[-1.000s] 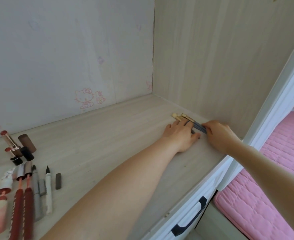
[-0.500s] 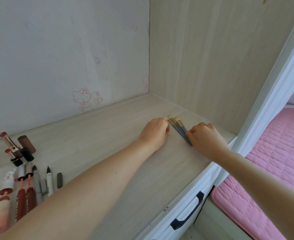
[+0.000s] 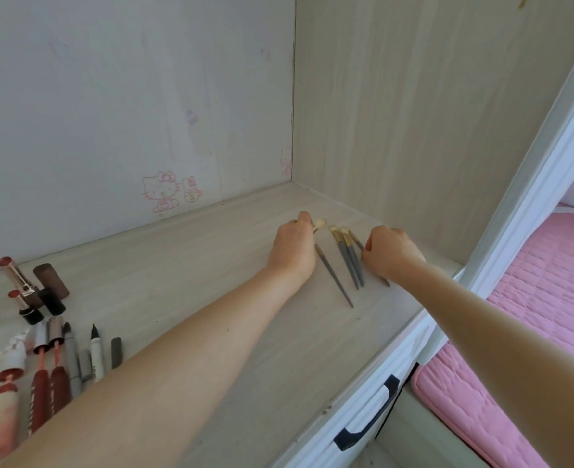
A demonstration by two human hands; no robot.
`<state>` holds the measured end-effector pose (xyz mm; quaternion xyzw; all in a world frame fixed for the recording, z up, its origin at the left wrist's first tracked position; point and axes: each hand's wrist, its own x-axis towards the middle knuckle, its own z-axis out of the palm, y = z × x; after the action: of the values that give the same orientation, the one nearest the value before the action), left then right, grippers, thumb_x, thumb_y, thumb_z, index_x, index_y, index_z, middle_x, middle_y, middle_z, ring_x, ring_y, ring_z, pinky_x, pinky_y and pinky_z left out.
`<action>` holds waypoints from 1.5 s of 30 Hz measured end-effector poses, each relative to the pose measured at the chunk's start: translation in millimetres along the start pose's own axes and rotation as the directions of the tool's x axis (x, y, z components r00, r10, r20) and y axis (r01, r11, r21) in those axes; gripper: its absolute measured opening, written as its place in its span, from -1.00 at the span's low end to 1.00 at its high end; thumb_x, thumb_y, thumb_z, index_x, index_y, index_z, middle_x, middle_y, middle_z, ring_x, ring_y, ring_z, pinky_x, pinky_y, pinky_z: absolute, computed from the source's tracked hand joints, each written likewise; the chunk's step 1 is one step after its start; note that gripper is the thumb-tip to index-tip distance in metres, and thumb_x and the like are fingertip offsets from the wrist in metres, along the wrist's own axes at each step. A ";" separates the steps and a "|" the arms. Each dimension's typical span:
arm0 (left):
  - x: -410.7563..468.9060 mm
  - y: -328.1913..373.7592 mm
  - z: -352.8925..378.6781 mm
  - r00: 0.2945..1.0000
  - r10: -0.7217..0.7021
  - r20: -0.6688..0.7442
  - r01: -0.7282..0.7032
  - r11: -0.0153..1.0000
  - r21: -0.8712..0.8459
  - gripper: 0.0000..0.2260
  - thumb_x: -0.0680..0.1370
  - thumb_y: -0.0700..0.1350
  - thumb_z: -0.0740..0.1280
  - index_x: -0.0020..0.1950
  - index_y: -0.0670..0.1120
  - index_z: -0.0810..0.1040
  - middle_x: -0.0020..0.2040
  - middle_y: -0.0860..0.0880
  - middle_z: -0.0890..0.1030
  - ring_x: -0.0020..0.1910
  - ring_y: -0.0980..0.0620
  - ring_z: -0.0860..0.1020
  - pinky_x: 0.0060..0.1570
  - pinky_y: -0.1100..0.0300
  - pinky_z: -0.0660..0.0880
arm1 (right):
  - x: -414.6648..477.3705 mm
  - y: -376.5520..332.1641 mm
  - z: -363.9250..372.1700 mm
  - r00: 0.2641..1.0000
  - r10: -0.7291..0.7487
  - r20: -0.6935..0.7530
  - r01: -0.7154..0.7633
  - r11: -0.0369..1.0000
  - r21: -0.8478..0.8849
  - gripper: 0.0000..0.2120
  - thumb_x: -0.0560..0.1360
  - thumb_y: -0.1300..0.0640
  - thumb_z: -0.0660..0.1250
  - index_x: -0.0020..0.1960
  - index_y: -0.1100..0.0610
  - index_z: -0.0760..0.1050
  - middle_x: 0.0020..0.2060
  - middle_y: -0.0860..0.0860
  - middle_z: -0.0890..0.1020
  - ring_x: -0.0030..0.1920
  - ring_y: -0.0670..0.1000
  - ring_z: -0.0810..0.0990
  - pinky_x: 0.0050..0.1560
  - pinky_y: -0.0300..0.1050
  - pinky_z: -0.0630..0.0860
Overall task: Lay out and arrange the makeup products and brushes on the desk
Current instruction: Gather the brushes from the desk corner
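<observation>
Several grey-handled makeup brushes with gold ferrules and pale tips lie on the light wood desk near its right end. My left hand pinches one brush near its head, and that brush lies apart to the left. A pair of brushes lies side by side in the middle. My right hand has its fingers curled round another brush at the right, most of it hidden under the hand.
Lipsticks, lip glosses, pens and liners lie in a row at the desk's left end. A wood side panel walls the right. A drawer with a dark handle sits below the front edge. A pink bed lies right.
The bunched brushes have been spread apart. My left hand drew one brush away to the left, and my right hand shifted right with another.
</observation>
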<state>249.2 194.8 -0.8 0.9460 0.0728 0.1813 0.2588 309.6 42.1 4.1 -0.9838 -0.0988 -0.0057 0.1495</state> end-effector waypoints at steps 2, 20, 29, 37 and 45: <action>-3.0 3.9 -0.3 0.999 -0.032 0.015 0.033 0.999 -0.043 -0.75 0.53 -0.35 0.16 0.20 -0.22 0.40 0.02 -0.20 0.51 -0.12 -0.09 0.47 -0.13 0.07 0.46 | 0.0 0.4 -2.3 1.000 0.011 0.010 -0.011 1.000 0.007 -0.84 0.50 0.26 0.21 -0.26 0.19 0.40 -0.32 0.11 0.47 -0.36 0.09 0.48 -0.34 -0.12 0.46; -18.7 -1.5 -11.1 0.973 -0.214 0.092 0.210 0.977 0.047 -0.79 0.49 -0.20 0.36 0.10 -0.18 0.49 0.08 -0.20 0.52 0.03 -0.21 0.54 -0.06 0.06 0.49 | -5.1 -4.3 -7.0 0.991 0.073 0.116 -0.130 0.766 0.629 -0.77 0.56 0.09 0.25 0.12 0.21 0.50 -0.29 0.10 0.50 -0.32 0.06 0.45 -0.31 -0.06 0.43; -5.2 -2.5 -9.4 0.953 -0.242 0.184 0.234 0.970 0.062 -0.74 0.42 -0.16 0.41 0.09 -0.17 0.55 0.04 -0.19 0.57 0.00 -0.19 0.58 -0.12 0.09 0.51 | 10.3 -12.7 -1.8 0.988 0.061 0.144 -0.081 0.988 0.133 -0.66 0.43 0.01 0.42 0.02 0.26 0.55 -0.26 0.08 0.54 -0.31 0.03 0.48 -0.38 -0.18 0.38; 5.7 -7.6 -18.5 0.949 -0.248 0.194 0.273 0.955 -0.116 -0.82 0.44 -0.10 0.39 -0.01 -0.14 0.58 -0.06 -0.15 0.63 -0.10 -0.15 0.62 -0.12 0.14 0.53 | 8.2 -10.9 -19.4 0.925 0.044 0.377 -0.251 0.816 0.520 -0.86 0.45 0.17 0.27 -0.13 0.26 0.49 -0.31 0.12 0.57 -0.39 0.02 0.51 -0.37 -0.19 0.41; 6.3 -15.9 -28.9 0.936 -0.263 0.233 0.319 0.914 -0.251 -0.93 0.58 -0.20 0.18 -0.01 -0.12 0.45 -0.16 -0.11 0.67 -0.43 -0.07 0.62 -0.32 0.19 0.52 | 1.4 -30.6 -16.7 0.918 -0.003 0.395 -0.180 0.887 0.426 -0.87 0.51 0.21 0.13 -0.12 0.23 0.41 -0.40 0.08 0.43 -0.45 0.02 0.35 -0.47 -0.19 0.29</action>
<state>243.4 223.2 16.0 0.8903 0.1607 0.0561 0.4223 305.3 66.1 29.0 -0.9065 -0.0789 0.2179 0.3529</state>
